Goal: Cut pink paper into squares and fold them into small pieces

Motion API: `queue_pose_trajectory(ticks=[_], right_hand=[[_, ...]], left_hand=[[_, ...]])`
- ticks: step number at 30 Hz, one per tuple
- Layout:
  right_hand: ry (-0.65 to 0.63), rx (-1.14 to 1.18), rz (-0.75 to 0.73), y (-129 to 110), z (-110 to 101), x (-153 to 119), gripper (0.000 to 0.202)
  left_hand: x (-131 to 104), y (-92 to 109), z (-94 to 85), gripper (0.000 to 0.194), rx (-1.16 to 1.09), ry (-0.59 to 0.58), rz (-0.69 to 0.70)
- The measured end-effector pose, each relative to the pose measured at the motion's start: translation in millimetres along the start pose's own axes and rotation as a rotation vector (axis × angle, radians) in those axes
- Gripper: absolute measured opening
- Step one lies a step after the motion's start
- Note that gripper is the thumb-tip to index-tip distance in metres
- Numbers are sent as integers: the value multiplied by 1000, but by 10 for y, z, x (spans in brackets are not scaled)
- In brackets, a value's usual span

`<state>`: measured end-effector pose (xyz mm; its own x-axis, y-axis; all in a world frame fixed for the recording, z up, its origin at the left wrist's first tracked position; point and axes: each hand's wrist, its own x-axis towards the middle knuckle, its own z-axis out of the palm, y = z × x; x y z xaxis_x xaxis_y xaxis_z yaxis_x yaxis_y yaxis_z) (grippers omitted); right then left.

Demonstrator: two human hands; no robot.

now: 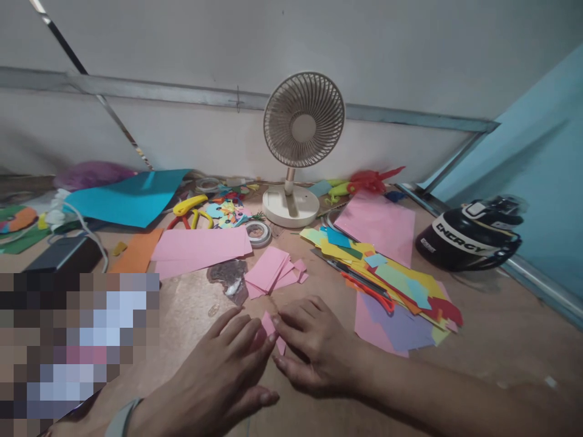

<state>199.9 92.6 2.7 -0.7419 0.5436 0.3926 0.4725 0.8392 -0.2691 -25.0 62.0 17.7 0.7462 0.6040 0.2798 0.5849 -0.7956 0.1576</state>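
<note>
A small folded piece of pink paper [268, 323] lies low over the tabletop, partly covered by fingers. My left hand [228, 358] presses its fingertips onto the paper's left side, with the thumb sticking out below. On the right side, my right hand [316, 346] pinches the same paper between thumb and curled fingers. Just beyond the hands is a small stack of cut pink paper pieces [268, 270]. Beside that stack sits a crumpled dark wrapper [226, 280] with something white on it.
A white fan [303, 121] stands at the back. Pink strips [200, 249], yellow-handled scissors [190, 205] and a tape roll [258, 233] lie left of centre. Coloured paper scraps [392, 285] and red-handled scissors [364, 282] spread rightward, near a black jug [464, 237]. A blurred patch covers lower left.
</note>
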Motion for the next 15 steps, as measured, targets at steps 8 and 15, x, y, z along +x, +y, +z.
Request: queue_pose_trajectory(ticks=[8,15], right_hand=[[4,-29,17,8,47,33,37],[-1,-27,22,38,60,48,38]], left_hand=[[10,0,-57,42,-11,-28,-2],[7,13,-67,43,-9,-47,-4]])
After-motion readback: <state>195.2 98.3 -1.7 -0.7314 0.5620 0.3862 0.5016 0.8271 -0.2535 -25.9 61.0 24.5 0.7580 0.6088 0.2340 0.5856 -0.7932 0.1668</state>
